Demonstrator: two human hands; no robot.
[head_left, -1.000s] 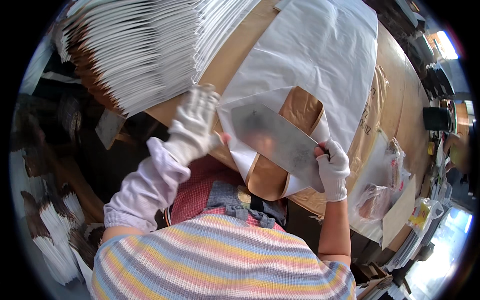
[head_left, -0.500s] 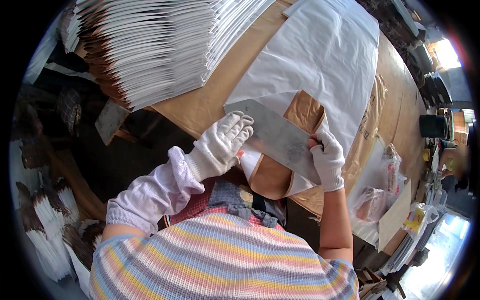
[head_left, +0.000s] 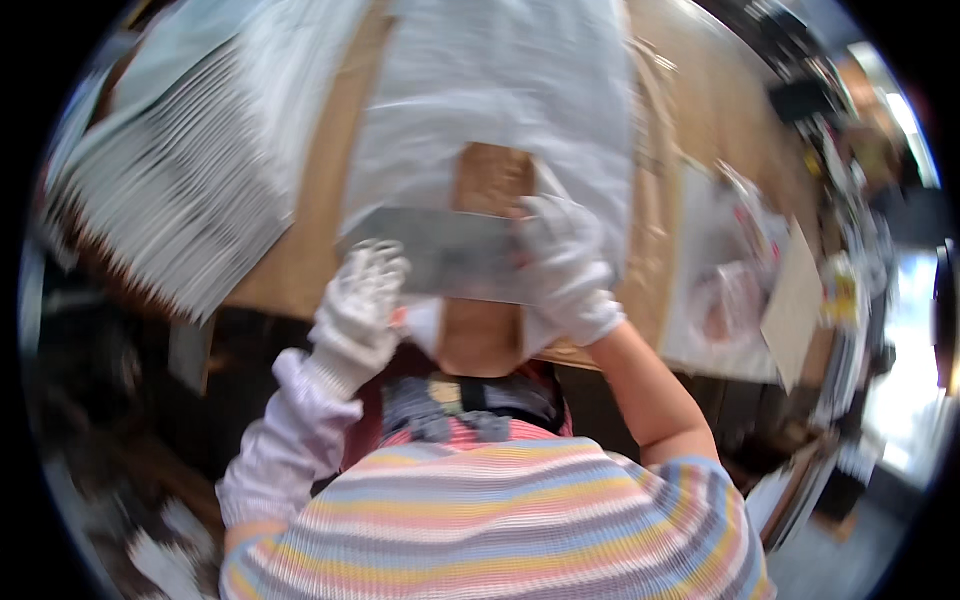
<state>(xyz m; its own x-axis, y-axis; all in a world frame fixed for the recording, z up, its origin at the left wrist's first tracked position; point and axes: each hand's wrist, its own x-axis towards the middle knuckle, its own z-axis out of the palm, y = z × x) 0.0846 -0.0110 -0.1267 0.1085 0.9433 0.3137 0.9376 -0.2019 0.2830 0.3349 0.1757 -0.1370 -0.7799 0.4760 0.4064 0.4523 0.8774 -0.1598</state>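
A thin grey metal plate [head_left: 440,255] lies crosswise over the mouth end of a white paper bag whose brown inner lining [head_left: 494,178] shows beyond the plate. A brown curved flap [head_left: 480,340] hangs on the near side, by my lap. My right hand [head_left: 568,262], in a white glove, grips the plate's right end. My left hand [head_left: 360,300], gloved too, rests its outstretched fingers against the plate's left end, its bare thumb tip close to the bag's white edge. Motion blurs both hands somewhat.
White sheet-like bags [head_left: 490,80] lie flat on the brown-covered table [head_left: 320,210]. At left a fanned stack of white folded bags [head_left: 180,190] reaches the table edge. Clear plastic packages [head_left: 725,300] and an upright cardboard piece [head_left: 792,305] are at right.
The view has swung, so the table and stack look turned. The plate now lies nearly level across the picture. My right hand has come further over the plate's right end.
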